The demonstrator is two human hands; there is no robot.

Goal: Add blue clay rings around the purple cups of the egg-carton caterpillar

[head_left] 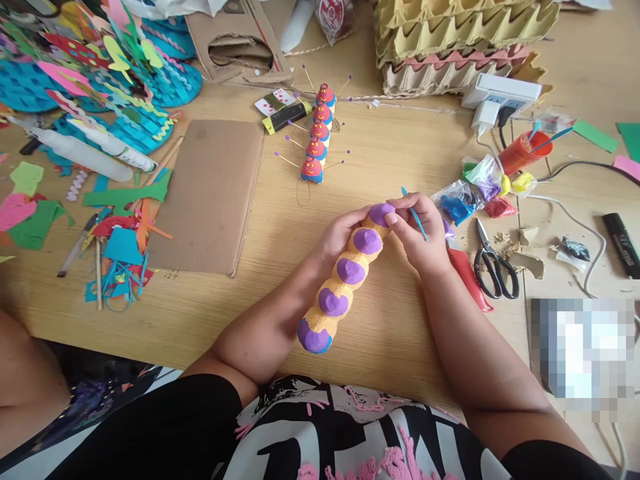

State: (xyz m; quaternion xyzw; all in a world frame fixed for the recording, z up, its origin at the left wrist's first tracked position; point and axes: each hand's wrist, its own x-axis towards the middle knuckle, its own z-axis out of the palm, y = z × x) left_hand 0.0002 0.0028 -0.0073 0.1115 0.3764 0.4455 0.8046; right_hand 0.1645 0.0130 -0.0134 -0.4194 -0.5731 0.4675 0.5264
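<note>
Dial centred on the held strip, 12 toward the far edge.

Progress: the bumpy orange strip [351, 271], held above the tabletop [400, 360] and lying from 1 to 7 o'clock, carries a purple cap on each of five bumps; blue shows at its near end. Capping is judged complete. The red-and-blue model [320, 131] at 12 bears faces and purple-tipped sticks; none show on the strip, which is judged part-finished.

Hands: the left hand [345, 235] has its fingers curled against the strip's far end. The right hand [423, 227] pinches that end, thumb on the cap, and retains a blue modelling tool [416, 217] between its fingers.

Surface: wood-grained, cluttered. Cardboard sheet [210, 193] at 10; paper scraps [123, 247] at 9; clay packets [457, 205] at 2; black-handled scissors [484, 259] at 3; stacked egg trays [460, 33] at 1.

Room: another person's bare limb [27, 367] at 8; little else visible.
</note>
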